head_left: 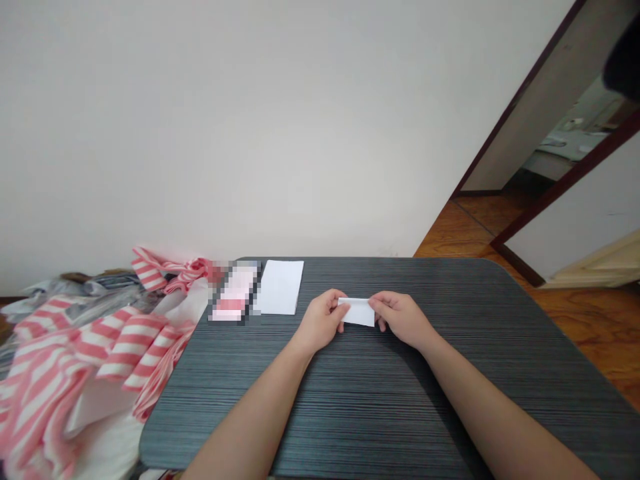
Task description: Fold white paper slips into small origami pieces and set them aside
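Paper (358,312) ends hidden btwn hands (320,321) (403,319)

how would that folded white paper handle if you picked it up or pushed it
The folded white paper between the left hand and right hand is probably very light. Its thin edges suggest it flexes easily. On the dark table, it would likely slide, not roll.

A dark grey tabletop (380,407) carries a white sheet (280,287), apparently paper, beside a blurred pinkish object (234,292).
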`<state>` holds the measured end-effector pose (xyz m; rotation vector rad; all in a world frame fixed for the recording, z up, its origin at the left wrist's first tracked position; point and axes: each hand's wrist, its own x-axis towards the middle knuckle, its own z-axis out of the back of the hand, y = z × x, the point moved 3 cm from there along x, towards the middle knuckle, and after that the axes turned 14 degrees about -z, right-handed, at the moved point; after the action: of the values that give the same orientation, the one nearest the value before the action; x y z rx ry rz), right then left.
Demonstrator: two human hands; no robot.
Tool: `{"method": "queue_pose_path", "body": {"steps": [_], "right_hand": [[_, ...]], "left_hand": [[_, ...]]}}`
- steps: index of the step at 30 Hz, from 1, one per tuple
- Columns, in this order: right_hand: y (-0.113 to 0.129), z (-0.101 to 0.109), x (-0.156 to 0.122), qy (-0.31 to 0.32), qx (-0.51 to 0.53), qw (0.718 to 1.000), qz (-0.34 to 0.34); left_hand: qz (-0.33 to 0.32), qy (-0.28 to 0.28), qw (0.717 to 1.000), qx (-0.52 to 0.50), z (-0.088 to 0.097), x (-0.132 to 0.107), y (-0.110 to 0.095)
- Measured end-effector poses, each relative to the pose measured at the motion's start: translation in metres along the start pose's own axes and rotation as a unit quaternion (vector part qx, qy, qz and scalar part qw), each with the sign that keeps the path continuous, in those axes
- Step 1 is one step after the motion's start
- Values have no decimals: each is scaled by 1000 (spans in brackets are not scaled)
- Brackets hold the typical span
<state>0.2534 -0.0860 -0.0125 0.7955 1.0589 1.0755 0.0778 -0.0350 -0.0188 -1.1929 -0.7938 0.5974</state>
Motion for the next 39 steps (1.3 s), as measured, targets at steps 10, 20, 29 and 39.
{"method": "queue_pose_path", "body": {"steps": [10,20,29,39], "right_hand": [[4,0,-3,5,-8,1000,13],[6,1,-3,-16,-28,999,17],[15,-3,-11,-30,-97,994,47],[20,-7,-13,-28,-132,989,66]], "left_hand": [[3,6,1000,-11,-1,1,1],[5,6,1000,-22,-3,-1,-2],[-41,12,997,64,-3,1,-20],[-52,12,994,94,-6,2,-25]]}}
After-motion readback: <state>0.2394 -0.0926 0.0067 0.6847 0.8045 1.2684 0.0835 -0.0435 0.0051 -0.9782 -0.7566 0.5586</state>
